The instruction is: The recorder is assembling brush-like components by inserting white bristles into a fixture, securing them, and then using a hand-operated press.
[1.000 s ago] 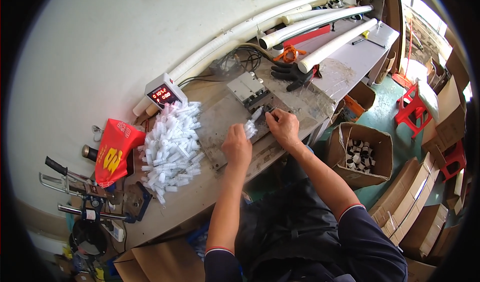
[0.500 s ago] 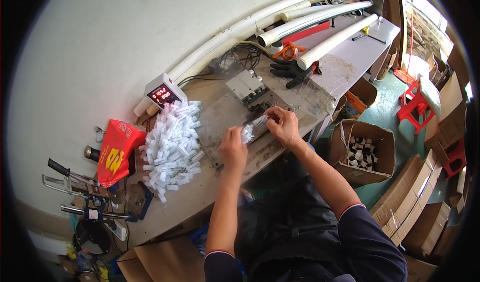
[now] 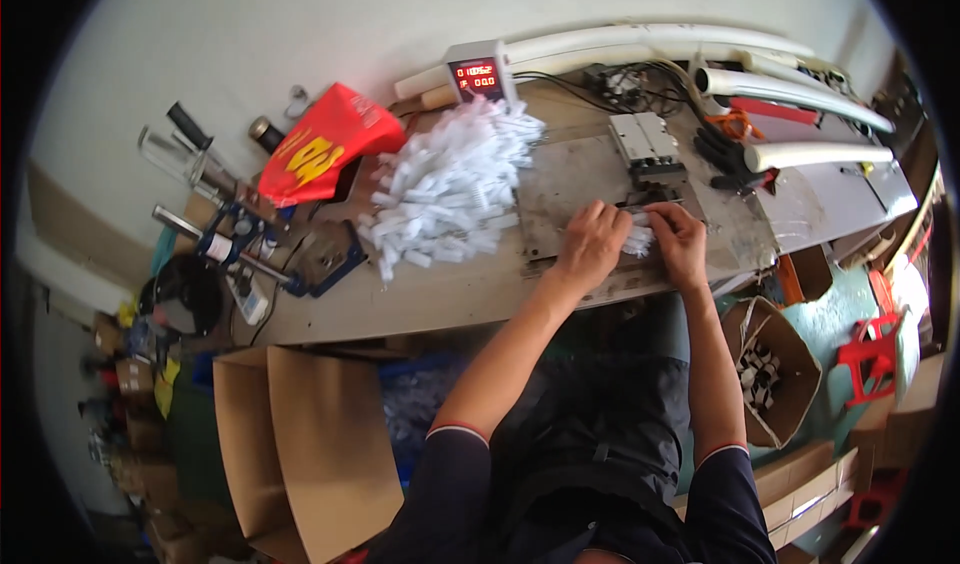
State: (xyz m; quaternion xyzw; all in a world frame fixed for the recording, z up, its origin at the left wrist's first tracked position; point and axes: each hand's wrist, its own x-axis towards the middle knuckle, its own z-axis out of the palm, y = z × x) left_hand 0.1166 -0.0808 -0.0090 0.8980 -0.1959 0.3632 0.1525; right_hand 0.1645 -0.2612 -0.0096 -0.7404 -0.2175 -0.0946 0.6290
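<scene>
Over the front of a metal plate [image 3: 560, 179] on the workbench, my two hands are close together. Between them are several small white ribbed tube pieces [image 3: 638, 241], blurred, so I cannot count them. My left hand [image 3: 592, 244] has its fingers curled down and closed on these pieces from the left. From the right, my right hand [image 3: 682, 249] pinches them between thumb and fingers. Just behind the hands stands a light grey metal block fixture [image 3: 645, 144]. A big heap of similar white ribbed tube pieces [image 3: 450, 184] lies to the left.
Behind the heap stands a box with a red digital display [image 3: 482, 72]. Left of it are a red plastic bag [image 3: 330, 144] and a lever press [image 3: 225, 219]. Long white pipes [image 3: 650, 36] and a black glove [image 3: 728, 154] lie behind. Cardboard boxes [image 3: 330, 454] stand below the bench.
The view has swung left, so the bench appears further right and more level. My hands have come closer together, near the fixture; the pieces between them remain held.
</scene>
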